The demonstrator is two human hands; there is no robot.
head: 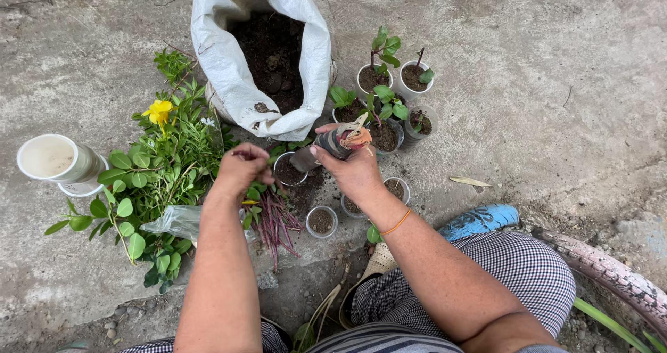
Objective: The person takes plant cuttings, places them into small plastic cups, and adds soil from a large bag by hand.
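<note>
We take the white soil sack (229, 68) as our landmark. Open concrete ground (556, 82) stretches wide to its right and behind it; to its left a heap of green cuttings (160, 165) with a yellow flower (159, 110) hems us in, and stacked white cups (52, 160) lie beyond that heap. Just right of the sack stand planted cups (385, 89). In front of the sack's mouth our right hand (354, 169) is closed around a dark tool with rag-wrapped handle (333, 144), tilted toward a soil-filled cup (288, 172). Our left hand (243, 169) is closed in a fist just left of that cup, above purple stems (278, 221); what it pinches we cannot tell.
</note>
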